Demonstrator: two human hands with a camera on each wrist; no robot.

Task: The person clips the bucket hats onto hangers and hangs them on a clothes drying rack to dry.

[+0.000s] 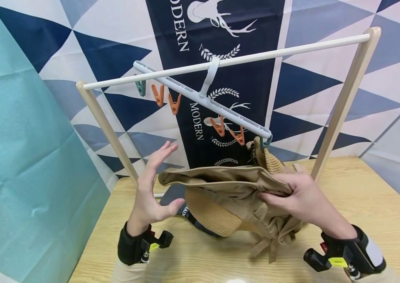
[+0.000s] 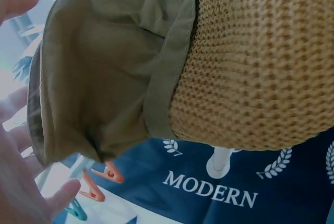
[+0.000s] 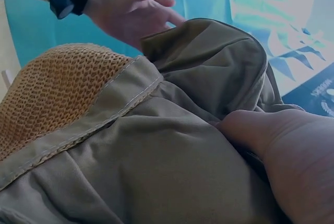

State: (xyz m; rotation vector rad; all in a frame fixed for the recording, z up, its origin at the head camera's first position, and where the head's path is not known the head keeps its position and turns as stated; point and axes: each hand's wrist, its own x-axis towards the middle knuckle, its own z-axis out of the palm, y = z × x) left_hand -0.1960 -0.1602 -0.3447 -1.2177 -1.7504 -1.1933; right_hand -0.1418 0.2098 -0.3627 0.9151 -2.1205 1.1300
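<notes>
A sun hat with a khaki cloth brim [image 1: 221,177] and a tan woven crown [image 1: 212,210] is held above the table. My right hand [image 1: 302,196] pinches the brim's right side between thumb and fingers, and the cloth bunches below it. To the left of the brim, my left hand [image 1: 153,190] is spread with thumb and fingers apart. In the left wrist view, part of that hand [image 2: 26,172] lies beside the brim edge; I cannot tell whether they touch. Cloth ties [image 1: 268,249] dangle beneath the hat.
A light blue clip hanger [image 1: 203,100] hangs from a white rod [image 1: 292,51] on a wooden rack [image 1: 345,102]. Orange clips [image 1: 174,104] line it; its green end clip [image 1: 265,142] holds another woven piece [image 1: 272,159]. A dark cap [image 1: 175,194] lies behind the sun hat on the table [image 1: 362,204].
</notes>
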